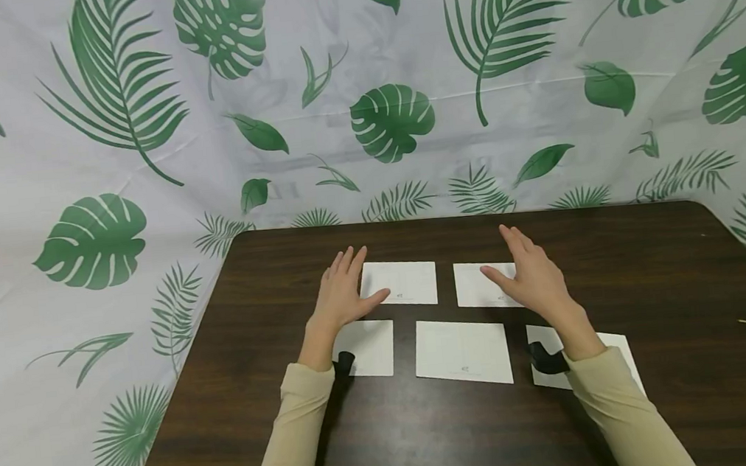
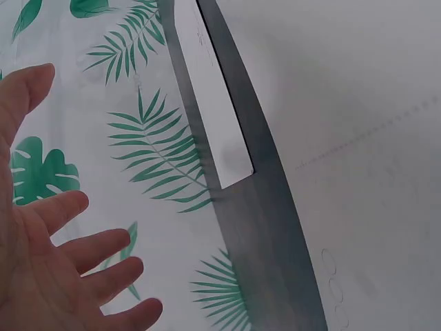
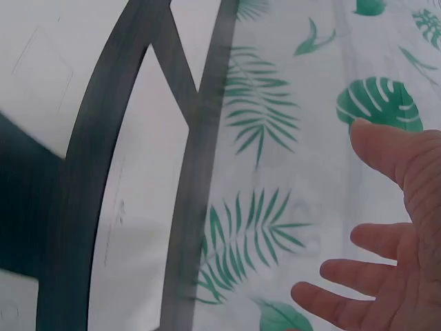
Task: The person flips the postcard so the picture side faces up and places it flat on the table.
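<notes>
My left hand (image 1: 339, 299) is held with fingers spread beside the back left white card (image 1: 406, 278), overlapping its left edge in the head view. The right hand (image 1: 540, 281), thumb apart from its straight fingers, overlaps the back right white card (image 1: 474, 283). Neither hand holds anything. Below the left wrist lies a front left card (image 1: 373, 348), partly covered by the forearm. A front right card (image 1: 543, 333) is partly hidden under the right wrist. Faint circles and a dotted line show on a near card (image 2: 372, 89) in the left wrist view; another card (image 3: 41, 41) bears a faint diamond.
A front middle card (image 1: 462, 351) lies between the forearms on the dark wood table (image 1: 431, 442). Behind the table hangs a white cloth (image 1: 311, 135) printed with green leaves. Black straps (image 1: 547, 358) circle both wrists.
</notes>
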Tool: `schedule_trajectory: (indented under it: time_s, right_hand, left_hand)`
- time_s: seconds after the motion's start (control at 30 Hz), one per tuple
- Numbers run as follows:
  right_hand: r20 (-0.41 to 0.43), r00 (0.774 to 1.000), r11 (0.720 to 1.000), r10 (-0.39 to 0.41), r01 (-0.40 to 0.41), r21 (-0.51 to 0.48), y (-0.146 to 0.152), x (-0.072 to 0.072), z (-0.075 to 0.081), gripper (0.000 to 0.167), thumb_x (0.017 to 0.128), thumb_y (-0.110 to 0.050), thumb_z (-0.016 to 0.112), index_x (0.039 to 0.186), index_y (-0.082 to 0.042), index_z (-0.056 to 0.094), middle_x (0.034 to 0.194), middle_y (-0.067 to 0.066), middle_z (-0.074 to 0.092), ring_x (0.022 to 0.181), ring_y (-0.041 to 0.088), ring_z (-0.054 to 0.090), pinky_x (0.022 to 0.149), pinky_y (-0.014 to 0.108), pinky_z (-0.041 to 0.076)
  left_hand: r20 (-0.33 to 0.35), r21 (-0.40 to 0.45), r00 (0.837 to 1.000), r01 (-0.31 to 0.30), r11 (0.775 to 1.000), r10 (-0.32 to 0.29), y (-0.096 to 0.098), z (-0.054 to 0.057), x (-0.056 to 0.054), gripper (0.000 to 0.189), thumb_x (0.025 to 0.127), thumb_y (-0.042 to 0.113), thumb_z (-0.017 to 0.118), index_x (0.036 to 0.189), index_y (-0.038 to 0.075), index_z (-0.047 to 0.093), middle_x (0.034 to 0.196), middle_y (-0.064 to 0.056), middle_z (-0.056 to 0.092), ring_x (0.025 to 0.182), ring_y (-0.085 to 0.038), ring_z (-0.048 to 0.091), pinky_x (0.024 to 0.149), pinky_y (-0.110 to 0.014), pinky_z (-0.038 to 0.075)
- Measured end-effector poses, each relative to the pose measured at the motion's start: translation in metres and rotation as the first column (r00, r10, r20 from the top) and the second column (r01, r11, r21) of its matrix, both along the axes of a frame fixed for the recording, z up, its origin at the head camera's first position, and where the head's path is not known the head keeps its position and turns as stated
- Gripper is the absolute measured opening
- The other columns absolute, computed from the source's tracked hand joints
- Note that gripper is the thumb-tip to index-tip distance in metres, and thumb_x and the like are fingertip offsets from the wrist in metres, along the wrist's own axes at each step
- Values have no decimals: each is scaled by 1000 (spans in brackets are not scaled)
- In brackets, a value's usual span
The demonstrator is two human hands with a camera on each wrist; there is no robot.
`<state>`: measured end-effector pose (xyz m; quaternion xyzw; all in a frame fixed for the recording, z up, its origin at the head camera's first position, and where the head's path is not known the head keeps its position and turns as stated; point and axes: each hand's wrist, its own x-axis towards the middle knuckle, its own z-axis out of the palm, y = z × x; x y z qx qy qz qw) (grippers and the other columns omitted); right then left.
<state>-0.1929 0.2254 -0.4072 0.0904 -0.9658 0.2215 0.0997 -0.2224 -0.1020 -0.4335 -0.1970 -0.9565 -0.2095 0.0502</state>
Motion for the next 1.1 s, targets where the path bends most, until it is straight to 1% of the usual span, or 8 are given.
schedule_trajectory:
  time_s: [0.1,0.2,0.3,0.43,0.53,0.67,0.8,1.1]
  right_hand:
    - [28,999,998,17,-15,-59,-5,-3,-1,78,88,-35,64,146,0,24,145,29,28,126,50,32,89,66,35]
    - [32,998,991,47,-43,-125,-10,-7,-3,76,88,-29,66,145,2,27,143,29,32,127,46,34,93,62,34]
    - [29,997,982,73,-66,-179,-16,-11,-7,73,86,-24,68,142,5,31,139,29,37,121,45,41,92,59,38]
    - [14,995,970,97,-92,-224,-22,-15,-12,69,84,-21,71,137,7,38,130,29,45,111,44,50,87,56,43]
    - [17,993,961,113,-105,-257,-27,-19,-14,65,82,-18,73,133,9,42,124,30,50,108,44,52,88,53,44]
    - [44,991,947,126,-107,-303,-34,-26,-18,61,81,-14,74,129,9,45,118,30,54,105,43,55,88,51,45]
    - [68,988,935,140,-109,-338,-40,-31,-20,60,80,-13,75,127,9,47,112,29,57,102,41,57,87,49,46]
    - [136,974,911,181,-114,-396,-54,-41,-25,51,80,-10,74,121,10,51,110,28,58,100,39,58,86,48,47]
  left_hand:
    - [10,53,1000,26,998,-26,0,-1,-4,84,83,46,64,147,6,27,147,-23,30,134,-41,28,102,-58,28]
    - [45,105,998,32,994,-36,-1,-3,-8,81,84,41,66,146,4,29,144,-22,35,131,-39,33,100,-56,33]
    - [86,155,996,24,988,-37,-1,-4,-11,77,85,36,67,144,2,32,142,-20,39,129,-38,36,99,-54,35]
    - [135,206,990,12,979,-40,-2,-7,-17,71,85,29,68,141,-2,36,139,-20,43,127,-37,39,100,-51,35]
    - [167,237,985,7,971,-47,-2,-8,-23,68,85,23,69,138,-5,38,134,-22,47,123,-37,43,99,-49,37]
    - [203,271,978,-5,962,-52,-1,-9,-30,66,83,18,71,136,-7,40,128,-24,51,117,-36,48,95,-47,41]
    - [232,286,972,-24,958,-45,-1,-10,-37,66,82,17,72,135,-7,42,126,-24,52,115,-36,49,94,-46,41]
    - [312,305,950,-89,948,-11,-3,-15,-47,66,79,11,73,135,-7,42,124,-23,54,111,-35,50,91,-44,43]
